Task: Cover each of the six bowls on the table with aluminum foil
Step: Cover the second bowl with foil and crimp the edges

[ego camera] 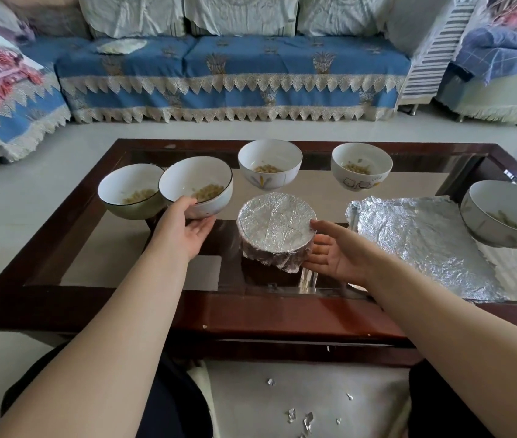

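I count one foil-covered bowl (275, 230) done, five uncovered; my left hand (184, 229) grips the next bowl (196, 191), right hand (334, 251) released beside the covered one, foil sheets (421, 238) waiting on the tabletop (282, 314).

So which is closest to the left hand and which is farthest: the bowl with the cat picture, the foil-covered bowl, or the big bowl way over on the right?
From the left hand, in the head view:
1. The foil-covered bowl, just to its right in the middle.
2. The bowl with the cat picture, at the back, right of centre.
3. The big bowl, at the table's far right edge.
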A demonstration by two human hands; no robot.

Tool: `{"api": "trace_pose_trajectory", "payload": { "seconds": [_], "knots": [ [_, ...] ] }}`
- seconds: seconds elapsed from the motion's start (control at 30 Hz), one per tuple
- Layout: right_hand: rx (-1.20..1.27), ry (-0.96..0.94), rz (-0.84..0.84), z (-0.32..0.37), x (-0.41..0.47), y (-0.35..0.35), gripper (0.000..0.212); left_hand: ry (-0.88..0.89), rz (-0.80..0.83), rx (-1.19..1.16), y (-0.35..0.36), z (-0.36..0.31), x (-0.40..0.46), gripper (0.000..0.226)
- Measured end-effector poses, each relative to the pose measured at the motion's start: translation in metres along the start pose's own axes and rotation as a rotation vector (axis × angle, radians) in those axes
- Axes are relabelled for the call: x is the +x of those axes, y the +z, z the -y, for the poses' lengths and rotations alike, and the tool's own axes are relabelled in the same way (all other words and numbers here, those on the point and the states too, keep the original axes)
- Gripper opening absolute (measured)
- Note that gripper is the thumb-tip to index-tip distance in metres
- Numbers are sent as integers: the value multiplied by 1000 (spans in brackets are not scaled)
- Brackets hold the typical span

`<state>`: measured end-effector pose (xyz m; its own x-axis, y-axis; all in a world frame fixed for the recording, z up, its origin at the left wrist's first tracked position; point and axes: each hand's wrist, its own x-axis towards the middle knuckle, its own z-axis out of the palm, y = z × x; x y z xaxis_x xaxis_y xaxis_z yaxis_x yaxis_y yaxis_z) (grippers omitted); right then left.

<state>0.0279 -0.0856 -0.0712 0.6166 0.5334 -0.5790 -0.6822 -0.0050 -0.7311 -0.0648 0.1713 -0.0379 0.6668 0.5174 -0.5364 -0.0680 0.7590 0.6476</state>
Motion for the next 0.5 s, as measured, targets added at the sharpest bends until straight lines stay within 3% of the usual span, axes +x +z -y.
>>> {"api": "trace_pose_trajectory", "payload": {
  "seconds": [0.17,0.33,0.5],
  "knots": [
    [150,-34,-22,-21,6,26,54,65,71,-43,-4,-24,-20,25],
    [313,-64,-62,-32,22,59,82,129,81,-21,-12,-45,-33,17],
    [359,-81,-84,-22,45,108,70,110,38,-66,-24,-51,-29,19]
  ]
}}
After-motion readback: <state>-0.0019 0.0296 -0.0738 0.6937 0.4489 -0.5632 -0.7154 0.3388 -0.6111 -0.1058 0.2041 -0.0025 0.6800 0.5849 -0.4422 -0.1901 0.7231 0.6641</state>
